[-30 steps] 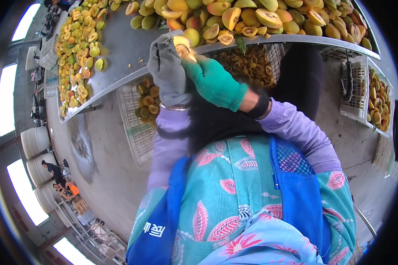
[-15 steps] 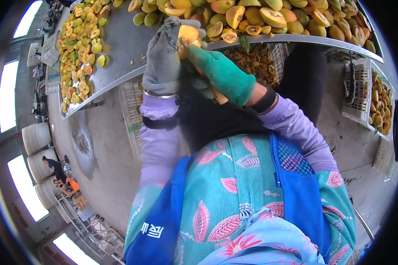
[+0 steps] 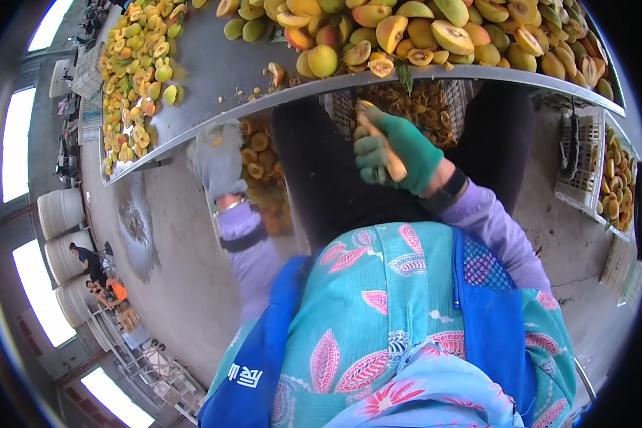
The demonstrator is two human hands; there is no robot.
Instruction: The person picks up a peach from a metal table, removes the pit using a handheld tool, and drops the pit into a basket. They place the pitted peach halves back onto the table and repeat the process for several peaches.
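Observation:
In its green glove, my right hand (image 3: 399, 151) is closed round the light wooden handle of a small tool (image 3: 386, 146), below the metal table's front edge. Bits of yellow flesh seem to stick to the tool's upper end; its blade cannot be made out. My left hand (image 3: 220, 162), in a grey glove, is low at the table edge, beside a crate of halved yellow peaches (image 3: 260, 158). Motion smears its fingers, so whether they hold anything cannot be told. Whole and cut peaches (image 3: 421, 36) lie heaped on the table in front of me.
Another spread of peaches (image 3: 139, 64) covers the table's left end. Under the table, between my knees, stands a crate of brownish scraps (image 3: 414, 107). A white crate of fruit halves (image 3: 581, 150) is at the right. Two people (image 3: 96, 274) are far off at left, near large pale tubs (image 3: 60, 214).
My left hand has moved down and left from the table edge to the crate, away from the right hand. The peach it held is no longer visible there. My right hand has shifted right, keeping the tool.

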